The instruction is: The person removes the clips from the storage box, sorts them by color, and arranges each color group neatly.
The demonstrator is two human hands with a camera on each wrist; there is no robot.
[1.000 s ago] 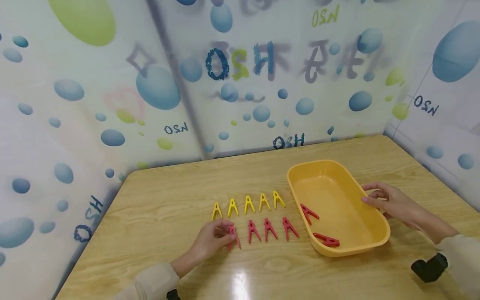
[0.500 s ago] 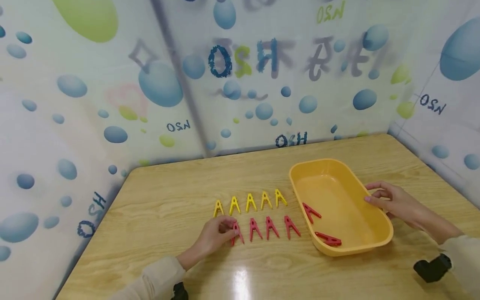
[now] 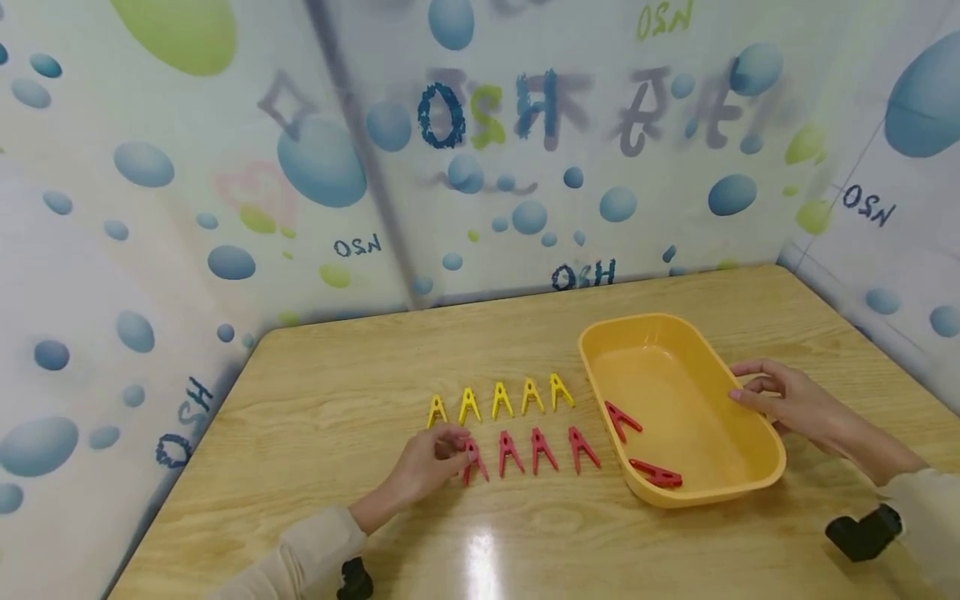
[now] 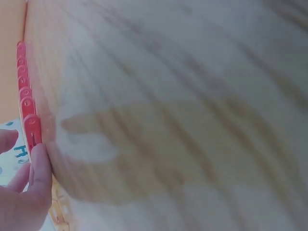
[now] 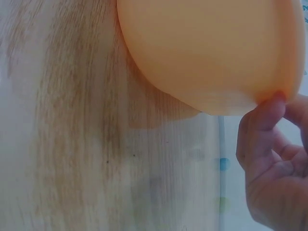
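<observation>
In the head view my left hand (image 3: 427,465) pinches the top of the leftmost red clothespin (image 3: 476,468), which lies on the table. To its right lie more red clothespins (image 3: 542,452) in a row, legs pointing toward me. Behind them runs a row of several yellow clothespins (image 3: 500,400). My right hand (image 3: 791,408) grips the right rim of a yellow-orange plastic basin (image 3: 678,498), thumb on the rim. Two red clothespins (image 3: 656,474) lie inside the basin at its left side. In the left wrist view, my fingertips (image 4: 41,159) are at the nearest red clothespin (image 4: 32,127).
The wood-grain table (image 3: 330,375) meets a wall covering (image 3: 495,250) printed with blue and green ovals. The basin stands at the right, close beside the ends of both rows. Black wrist devices (image 3: 864,533) show at both sleeves.
The leftmost red clothespin has shifted slightly right toward its row, with my left hand. The right hand stays on the basin rim. The head view has shifted a little.
</observation>
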